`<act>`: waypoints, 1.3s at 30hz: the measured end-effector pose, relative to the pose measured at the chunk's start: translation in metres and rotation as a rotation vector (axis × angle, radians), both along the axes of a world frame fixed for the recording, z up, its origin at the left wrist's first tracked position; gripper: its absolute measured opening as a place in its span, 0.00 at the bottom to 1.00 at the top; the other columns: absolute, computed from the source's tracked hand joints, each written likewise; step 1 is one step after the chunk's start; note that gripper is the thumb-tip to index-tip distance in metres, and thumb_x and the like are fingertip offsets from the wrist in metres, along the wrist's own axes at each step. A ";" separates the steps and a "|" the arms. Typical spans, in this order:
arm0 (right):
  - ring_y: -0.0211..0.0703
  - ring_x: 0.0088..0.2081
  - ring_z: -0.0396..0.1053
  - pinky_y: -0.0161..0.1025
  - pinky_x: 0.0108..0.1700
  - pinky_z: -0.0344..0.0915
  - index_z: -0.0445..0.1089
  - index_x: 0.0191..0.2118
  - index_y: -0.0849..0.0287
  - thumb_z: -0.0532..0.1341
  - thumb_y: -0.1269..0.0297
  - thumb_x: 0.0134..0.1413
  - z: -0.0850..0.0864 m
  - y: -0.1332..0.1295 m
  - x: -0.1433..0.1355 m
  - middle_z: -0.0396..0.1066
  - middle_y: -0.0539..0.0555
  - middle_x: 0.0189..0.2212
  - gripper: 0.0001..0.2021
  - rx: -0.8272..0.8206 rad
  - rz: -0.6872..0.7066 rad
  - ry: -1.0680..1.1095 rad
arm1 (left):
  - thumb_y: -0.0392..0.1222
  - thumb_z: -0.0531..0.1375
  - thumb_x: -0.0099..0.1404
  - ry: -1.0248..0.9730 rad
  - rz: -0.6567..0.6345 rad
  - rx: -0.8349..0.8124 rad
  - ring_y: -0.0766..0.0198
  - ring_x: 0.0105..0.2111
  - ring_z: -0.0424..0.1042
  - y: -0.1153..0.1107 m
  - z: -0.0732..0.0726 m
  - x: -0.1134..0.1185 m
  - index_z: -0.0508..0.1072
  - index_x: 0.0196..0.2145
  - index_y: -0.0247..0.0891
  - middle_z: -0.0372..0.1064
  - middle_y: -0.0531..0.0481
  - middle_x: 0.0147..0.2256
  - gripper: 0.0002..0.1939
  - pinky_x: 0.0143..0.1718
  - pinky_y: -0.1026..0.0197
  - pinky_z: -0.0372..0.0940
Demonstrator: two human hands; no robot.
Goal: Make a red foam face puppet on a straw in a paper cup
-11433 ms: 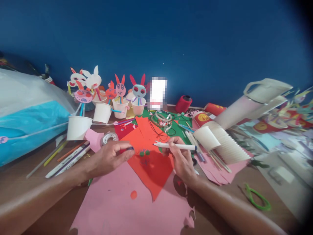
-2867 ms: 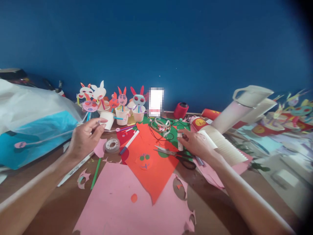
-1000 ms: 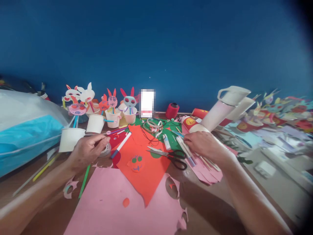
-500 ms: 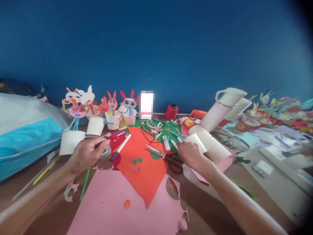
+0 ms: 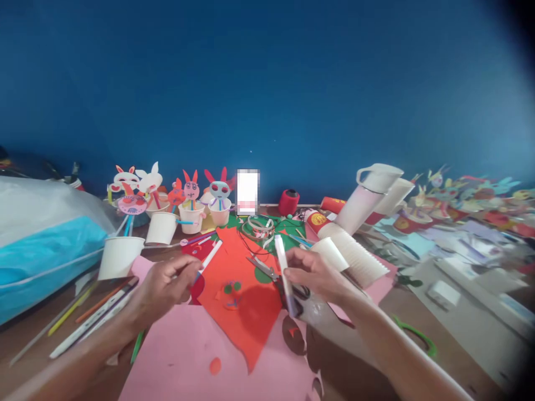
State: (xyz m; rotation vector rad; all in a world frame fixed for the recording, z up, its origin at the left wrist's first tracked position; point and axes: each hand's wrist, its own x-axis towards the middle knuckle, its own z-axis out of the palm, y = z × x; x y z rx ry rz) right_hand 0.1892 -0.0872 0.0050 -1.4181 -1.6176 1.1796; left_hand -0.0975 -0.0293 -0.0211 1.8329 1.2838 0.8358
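Note:
My right hand (image 5: 311,272) grips a slim white tube (image 5: 282,262) with a purplish lower end, tilted above the scissors (image 5: 267,267). My left hand (image 5: 178,278) is closed in a pinch at the left of the orange paper (image 5: 251,328); whatever its fingertips may hold is hidden. Beside those fingertips lies a white marker (image 5: 213,253), its lower end covered by the hand. Between my hands, an orange paper face (image 5: 231,295) with green eyes and a drawn mouth rests on the orange sheet. Pink paper (image 5: 200,356) with cut-out edges lies beneath.
Paper cups (image 5: 121,259) bearing rabbit-faced figures stand at the back left. A stack of white cups (image 5: 359,256) lies to the right, before a white flask (image 5: 363,200). Markers (image 5: 92,323) lie at left. A red thread spool (image 5: 288,202) stands near the blue wall.
My right hand has come back toward the middle, raising the white tube from beside the cups. My left hand has moved lower and slightly right, still pinched. The view has tilted up slightly.

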 end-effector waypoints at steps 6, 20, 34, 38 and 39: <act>0.34 0.28 0.65 0.31 0.29 0.58 0.65 0.34 0.60 0.59 0.64 0.48 -0.032 0.008 -0.048 0.67 0.49 0.28 0.07 -0.131 0.088 0.479 | 0.47 0.51 0.62 -0.181 -0.226 -0.318 0.65 0.26 0.68 -0.026 -0.018 0.026 0.70 0.38 0.35 0.71 0.47 0.30 0.15 0.27 0.65 0.63; 0.33 0.25 0.64 0.31 0.28 0.61 0.64 0.37 0.61 0.62 0.58 0.46 -0.051 0.015 -0.084 0.66 0.48 0.25 0.14 -0.037 0.075 0.553 | 0.51 0.57 0.56 -0.170 -0.321 -0.456 0.72 0.20 0.57 -0.032 -0.025 0.026 0.68 0.30 0.33 0.59 0.56 0.22 0.16 0.20 0.68 0.53; 0.36 0.24 0.66 0.35 0.29 0.63 0.63 0.31 0.61 0.58 0.58 0.52 -0.036 -0.017 -0.068 0.66 0.49 0.20 0.10 -0.046 0.187 0.572 | 0.48 0.54 0.59 0.033 -0.680 -0.484 0.69 0.24 0.59 -0.043 0.013 0.017 0.73 0.29 0.36 0.62 0.54 0.24 0.14 0.24 0.68 0.54; 0.32 0.16 0.58 0.31 0.20 0.56 0.61 0.26 0.58 0.54 0.60 0.55 -0.008 -0.011 -0.022 0.58 0.44 0.13 0.09 0.212 -0.325 0.605 | 0.47 0.57 0.56 0.062 -0.922 -0.558 0.69 0.24 0.60 -0.047 0.022 0.012 0.72 0.24 0.35 0.61 0.54 0.23 0.13 0.24 0.68 0.54; 0.33 0.17 0.59 0.31 0.20 0.56 0.61 0.28 0.57 0.53 0.60 0.56 -0.004 -0.012 -0.015 0.59 0.44 0.14 0.09 0.233 -0.328 0.595 | 0.46 0.56 0.58 0.071 -0.912 -0.529 0.69 0.24 0.61 -0.047 0.023 0.013 0.72 0.25 0.36 0.62 0.54 0.24 0.12 0.25 0.68 0.55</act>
